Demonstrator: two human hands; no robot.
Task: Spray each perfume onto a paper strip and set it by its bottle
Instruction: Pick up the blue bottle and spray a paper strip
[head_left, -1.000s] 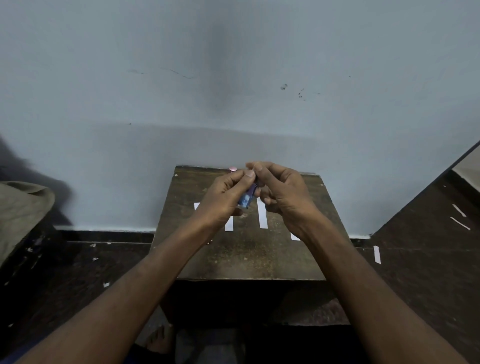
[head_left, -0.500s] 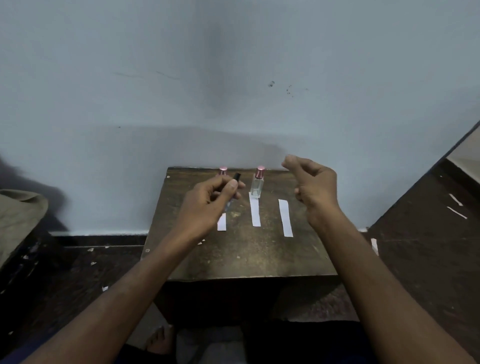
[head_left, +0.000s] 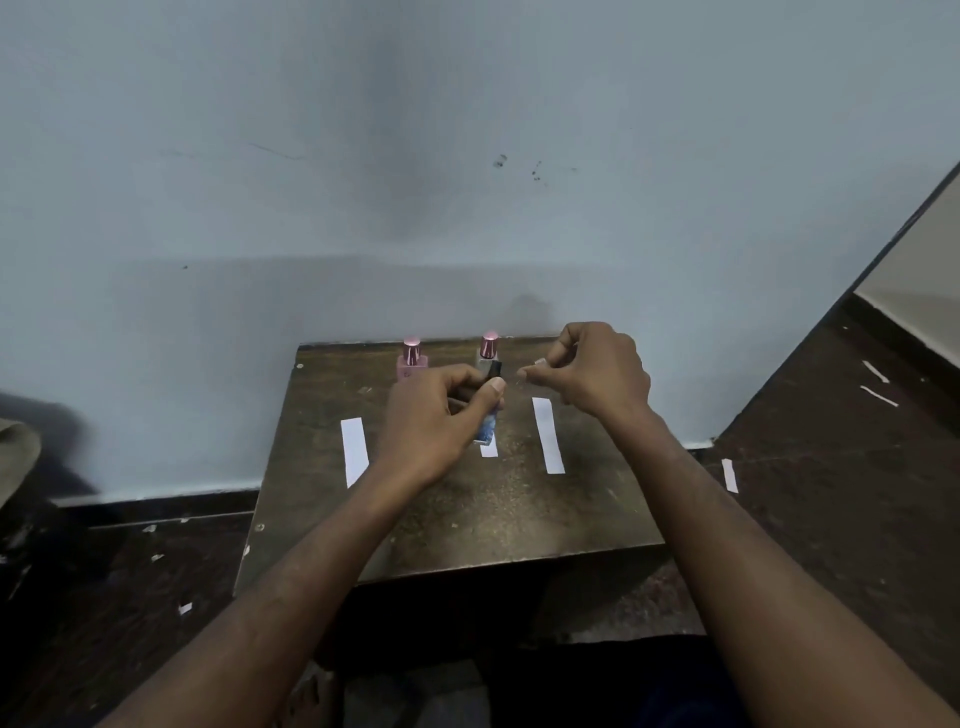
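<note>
Perfume bottles and paper strips sit on a small dark wooden table (head_left: 519, 509) pushed against a pale blue wall (head_left: 363, 156), with a dark floor (head_left: 831, 493) around it scattered with paper scraps.

Above the table, the left hand (head_left: 431, 421) has its fingers and thumb curled round a small blue bottle (head_left: 491, 423) with a black top, held tilted over the middle of the tabletop; what is inside cannot be told. The right hand (head_left: 597, 369) hovers just beside it, a little higher, fingers bent with thumb and forefinger tips brought close together; whether they pinch anything cannot be told.

Three white strips lie flat in a row: the left strip (head_left: 354, 451), the middle strip (head_left: 489, 448), mostly hidden under the held bottle, and the right strip (head_left: 548, 435). Another strip (head_left: 730, 475) lies on the floor to the right of the table.

At the far edge stand two upright bottles with pink metallic caps: a pink bottle (head_left: 412, 359) behind the left strip, and a clear bottle (head_left: 488, 352) behind the middle strip, its body partly hidden by the left hand. How full either is cannot be seen.
</note>
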